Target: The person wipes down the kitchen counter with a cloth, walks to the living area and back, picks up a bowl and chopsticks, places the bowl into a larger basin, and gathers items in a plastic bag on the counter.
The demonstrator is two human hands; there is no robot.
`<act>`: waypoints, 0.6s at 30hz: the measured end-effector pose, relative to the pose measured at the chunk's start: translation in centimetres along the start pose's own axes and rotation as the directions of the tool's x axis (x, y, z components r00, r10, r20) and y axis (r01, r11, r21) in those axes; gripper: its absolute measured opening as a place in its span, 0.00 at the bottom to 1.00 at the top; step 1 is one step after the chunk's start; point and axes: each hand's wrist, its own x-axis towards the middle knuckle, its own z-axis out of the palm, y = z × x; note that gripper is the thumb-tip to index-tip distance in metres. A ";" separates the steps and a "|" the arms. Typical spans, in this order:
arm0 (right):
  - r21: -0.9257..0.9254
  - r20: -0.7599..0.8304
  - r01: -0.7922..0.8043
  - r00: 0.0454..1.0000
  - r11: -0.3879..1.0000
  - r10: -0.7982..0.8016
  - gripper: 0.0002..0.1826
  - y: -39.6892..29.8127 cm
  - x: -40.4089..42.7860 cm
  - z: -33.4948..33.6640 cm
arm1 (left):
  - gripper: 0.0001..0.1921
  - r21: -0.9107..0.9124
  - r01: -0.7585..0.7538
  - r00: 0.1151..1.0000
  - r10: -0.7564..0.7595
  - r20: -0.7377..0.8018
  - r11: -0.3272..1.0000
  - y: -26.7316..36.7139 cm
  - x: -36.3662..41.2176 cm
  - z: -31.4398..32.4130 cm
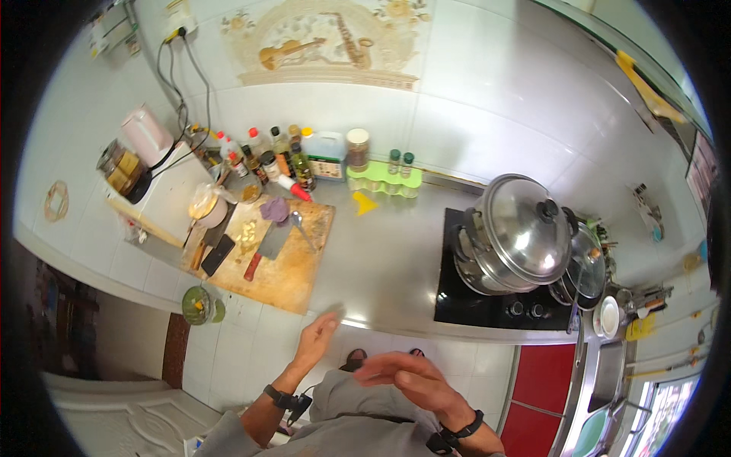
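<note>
My left hand (pixel 317 341) is in the air by the counter's front edge, just below the wooden cutting board (pixel 291 285), with nothing in it. Slightly blurred and also holding nothing, my right hand (pixel 411 378) hovers in front of my body with its fingers extended. On the board lie a cleaver (pixel 275 241) with a red handle, pale chopped pieces (pixel 247 235) that look like garlic, a crumpled purple cloth (pixel 275 209), a metal spoon (pixel 297 220) and a dark phone (pixel 218 255). Neither hand touches any of these.
A large lidded steel pot (pixel 522 228) stands on the black cooktop (pixel 448 303), with a glass-lidded pan (pixel 588 263) beside it. Several bottles (pixel 301 165) and a green spice rack (pixel 385 181) line the wall. A bin (pixel 197 305) is below the board's left side.
</note>
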 end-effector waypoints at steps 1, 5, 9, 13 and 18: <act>-0.020 0.042 0.111 0.993 0.994 -0.110 0.28 -0.7 -0.2 0.7 | 0.20 -0.069 0.037 0.999 -0.038 -0.014 0.997 -0.8 -0.6 -0.6; 0.183 0.151 0.266 0.944 0.946 -0.295 0.29 -4.2 0.1 4.7 | 0.19 -0.173 0.134 0.987 -0.147 -0.061 0.976 -4.3 -3.2 -2.3; 0.386 0.381 0.358 0.778 0.851 -0.500 0.27 -7.2 2.0 9.7 | 0.17 -0.211 0.197 0.973 -0.217 -0.074 0.957 -5.1 -5.4 -2.8; 0.763 0.386 0.292 0.510 0.577 -0.769 0.30 -5.3 4.0 14.6 | 0.17 -0.264 0.222 0.952 -0.267 -0.149 0.939 -6.2 -7.5 -4.6; 0.900 0.191 0.299 0.383 0.317 -0.904 0.29 -4.4 5.2 18.7 | 0.16 -0.210 0.245 0.955 -0.273 -0.115 0.946 -6.6 -7.5 -5.8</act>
